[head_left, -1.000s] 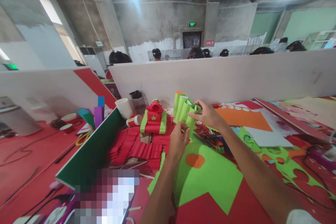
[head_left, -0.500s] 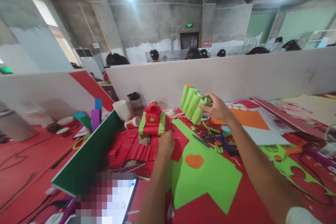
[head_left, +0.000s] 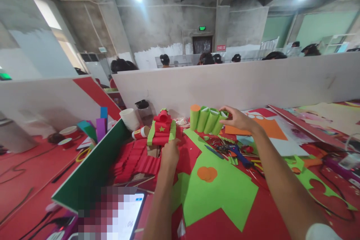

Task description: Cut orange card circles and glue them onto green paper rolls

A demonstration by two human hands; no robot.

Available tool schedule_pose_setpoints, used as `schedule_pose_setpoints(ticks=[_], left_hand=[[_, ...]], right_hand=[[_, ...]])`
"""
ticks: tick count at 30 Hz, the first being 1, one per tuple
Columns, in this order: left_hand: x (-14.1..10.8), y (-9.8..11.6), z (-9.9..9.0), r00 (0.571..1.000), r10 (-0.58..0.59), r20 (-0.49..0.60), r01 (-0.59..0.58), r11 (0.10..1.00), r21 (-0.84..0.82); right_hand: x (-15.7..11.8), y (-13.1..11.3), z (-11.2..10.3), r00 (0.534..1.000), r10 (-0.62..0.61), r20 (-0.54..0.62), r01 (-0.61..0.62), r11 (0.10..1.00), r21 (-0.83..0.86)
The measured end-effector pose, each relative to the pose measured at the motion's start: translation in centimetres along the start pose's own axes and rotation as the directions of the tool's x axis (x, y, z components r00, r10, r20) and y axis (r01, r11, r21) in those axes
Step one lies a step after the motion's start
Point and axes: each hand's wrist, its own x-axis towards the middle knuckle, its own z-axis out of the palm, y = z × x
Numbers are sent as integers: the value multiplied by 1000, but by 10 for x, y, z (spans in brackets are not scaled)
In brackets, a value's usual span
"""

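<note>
A row of several green paper tubes [head_left: 208,120], the leftmost capped in orange, stands near the white partition. My right hand [head_left: 237,119] has its thumb and fingers around the rightmost tube's upper end. At the near edge of a red paper model [head_left: 162,128] with green side strips and a star, my left hand [head_left: 171,153] is closed; what its fingers hold, if anything, is hidden. Pleated red paper [head_left: 132,159] lies left of that hand. Green sheets [head_left: 216,195] with orange paper circles [head_left: 207,174] on top lie between my arms.
A green board [head_left: 90,168] and a phone [head_left: 132,213] are at the left. Behind them stand a white cup [head_left: 129,119] and a dark-lidded jar [head_left: 144,111]. Blue-handled scissors [head_left: 240,156] and an orange sheet [head_left: 270,129] lie to the right. People sit beyond the partition.
The tube row has gone from tilted to nearly upright and moved slightly lower and right, with my right hand at its end. My left hand has shifted slightly left.
</note>
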Motion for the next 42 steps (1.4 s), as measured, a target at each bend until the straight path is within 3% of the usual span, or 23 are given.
schedule_pose_setpoints(ticks=[11,18,26,33,39,42], left_hand=[[2,0,-10,993,-81,90,68,988,140],[1,1,-9,988,-88,127,90,996,-4],[4,-1,-11,996,-81,48,76,991,111],[6,-7,-11,998,-55,12,56,994,-94],[3,6,-14,996,-83,20,83,996,16],[6,5,-7,1000,13,-20,-16,990,-138]], right_hand=[[4,2,21,992,-35,125,32,999,28],[10,15,27,979,-50,196,32,995,93],[12,22,31,983,-47,176,28,994,108],[14,28,31,993,-34,111,13,982,189],[15,22,29,994,-59,95,43,986,163],[15,14,31,987,-80,139,57,984,167]])
